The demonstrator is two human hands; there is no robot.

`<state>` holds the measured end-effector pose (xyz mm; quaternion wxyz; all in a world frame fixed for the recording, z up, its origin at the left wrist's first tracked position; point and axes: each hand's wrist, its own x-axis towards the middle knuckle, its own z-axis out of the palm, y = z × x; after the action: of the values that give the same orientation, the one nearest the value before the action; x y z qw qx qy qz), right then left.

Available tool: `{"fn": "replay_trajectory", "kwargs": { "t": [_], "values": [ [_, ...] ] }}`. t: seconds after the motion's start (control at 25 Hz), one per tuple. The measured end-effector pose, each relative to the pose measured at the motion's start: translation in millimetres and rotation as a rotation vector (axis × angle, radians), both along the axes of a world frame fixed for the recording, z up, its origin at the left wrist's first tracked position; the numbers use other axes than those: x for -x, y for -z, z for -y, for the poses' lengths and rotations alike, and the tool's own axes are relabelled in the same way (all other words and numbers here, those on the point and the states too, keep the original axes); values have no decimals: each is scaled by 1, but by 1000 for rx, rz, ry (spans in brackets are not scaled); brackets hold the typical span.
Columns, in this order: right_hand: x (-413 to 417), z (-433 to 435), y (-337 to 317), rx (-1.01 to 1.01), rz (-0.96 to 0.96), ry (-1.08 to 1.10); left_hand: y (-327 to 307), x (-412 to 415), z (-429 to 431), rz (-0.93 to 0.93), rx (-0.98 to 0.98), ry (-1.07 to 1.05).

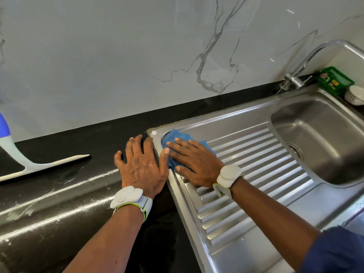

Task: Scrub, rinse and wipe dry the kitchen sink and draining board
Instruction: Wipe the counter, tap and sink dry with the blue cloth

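While on cloth [174, 134], right fingers [178, 146] straight.

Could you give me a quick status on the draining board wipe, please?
Left hand flat on counter. Right hand pressing blue cloth on draining board corner. Squeegee off to the left.

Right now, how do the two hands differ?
The left hand lies on the black counter; the right hand is over the draining board. The left hand holds nothing; the right hand presses a blue cloth flat. Both have straight fingers and white wristbands.
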<state>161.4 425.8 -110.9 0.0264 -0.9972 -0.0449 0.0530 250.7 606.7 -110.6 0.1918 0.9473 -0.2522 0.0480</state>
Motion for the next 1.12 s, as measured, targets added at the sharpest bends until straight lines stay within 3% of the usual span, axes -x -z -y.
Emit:
{"fn": "replay_trajectory", "kwargs": {
  "t": [0.32, 0.4, 0.48, 0.56, 0.8, 0.96, 1.12],
  "values": [
    [-1, 49, 5, -4, 57, 181, 1, -2, 0, -5, 3, 5],
    [13, 70, 8, -12, 85, 371, 1, -2, -2, 0, 10, 14],
    [27, 110, 10, 9, 108, 695, 2, -3, -1, 1, 9, 15],
    [34, 148, 10, 9, 29, 965, 1, -2, -1, 0, -7, 9],
    [14, 201, 9, -52, 36, 1436, 0, 1, -1, 32, -15, -15],
    [17, 195, 5, -71, -17, 1405, -1, 1, 0, 21, -18, -36],
    [23, 112, 5, -20, -32, 1202, -4, -1, 1, 20, -27, -42]
  ]
}}
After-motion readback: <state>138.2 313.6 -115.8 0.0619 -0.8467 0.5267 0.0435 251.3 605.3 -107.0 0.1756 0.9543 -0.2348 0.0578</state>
